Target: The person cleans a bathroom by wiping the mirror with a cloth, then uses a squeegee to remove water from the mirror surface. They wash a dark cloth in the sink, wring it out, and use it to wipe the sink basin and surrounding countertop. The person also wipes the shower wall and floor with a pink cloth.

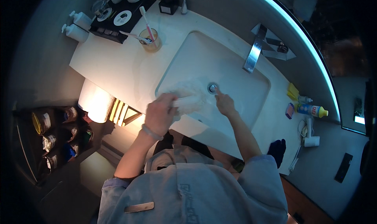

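My left hand (159,112) is closed on a crumpled white, see-through sheet (189,100) at the near left rim of the white sink (188,53). Motion smears the sheet, so I cannot tell whether it is a plastic bag or a thin cloth. Inside the basin my right hand (226,103) holds nothing. Its index finger stretches toward the round metal drain stopper (213,88), with the fingertip at or just beside its edge; contact is unclear. The other fingers of that hand look partly curled. Beyond the drain, a flat chrome faucet (256,49) reaches over the basin.
A cup (152,43) with toothbrushes stands left of the sink, near a black organizer (121,18) and white pump bottles (75,32). On the right lie a yellow-capped bottle (312,110), a sponge (290,111) and a dark sock-like cloth (277,151). A lit lamp (98,102) glows below the counter.
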Tool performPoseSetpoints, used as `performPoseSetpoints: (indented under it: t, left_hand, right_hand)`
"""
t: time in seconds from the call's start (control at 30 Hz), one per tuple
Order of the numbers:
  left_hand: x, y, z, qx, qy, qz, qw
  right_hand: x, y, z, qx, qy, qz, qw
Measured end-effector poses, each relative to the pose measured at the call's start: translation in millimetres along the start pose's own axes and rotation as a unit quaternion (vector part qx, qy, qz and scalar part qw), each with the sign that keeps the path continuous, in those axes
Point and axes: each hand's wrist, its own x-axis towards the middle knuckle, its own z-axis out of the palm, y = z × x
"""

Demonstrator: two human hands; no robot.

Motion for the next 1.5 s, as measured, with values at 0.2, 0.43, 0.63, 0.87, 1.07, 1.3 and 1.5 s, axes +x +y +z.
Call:
performPoseSetpoints:
  t: [0.2, 0.43, 0.63, 0.87, 1.07, 1.3, 1.5]
  left_hand:
    - [-20.4, -3.8, -31.3, -0.024, 0.039, -0.157, 0.986]
    - [-48.4, 13.5, -31.3, -0.073, 0.108, -0.192, 0.973]
    - [-77.2, 21.4, -48.6, -0.084, 0.152, -0.233, 0.957]
    - [-134.7, 16.5, -74.9, -0.055, 0.182, -0.209, 0.959]
    - [-231.3, -19.8, -107.6, -0.012, 0.325, -0.221, 0.920]
    - [-386.9, -76.4, -156.0, 0.060, 0.399, -0.307, 0.862]
    - [-484.4, -117.5, -191.8, 0.094, 0.313, -0.363, 0.872]
  right_hand:
    - [21.1, 6.1, 46.7, -0.054, -0.077, 0.000, 0.996]
    - [53.2, 35.5, 27.5, 0.091, 0.105, 0.029, 0.990]
    - [136.5, 123.8, -137.7, 0.544, 0.541, 0.232, 0.598]
    - [95.2, 178.8, -144.4, 0.232, 0.588, 0.251, 0.733]
    - [13.7, 128.4, -155.0, -0.094, 0.592, 0.282, 0.749]
    - [-59.0, -88.5, -25.5, 0.268, 0.319, -0.130, 0.900]
    - [-297.7, -474.6, 84.7, 0.137, -0.086, -0.661, 0.733]
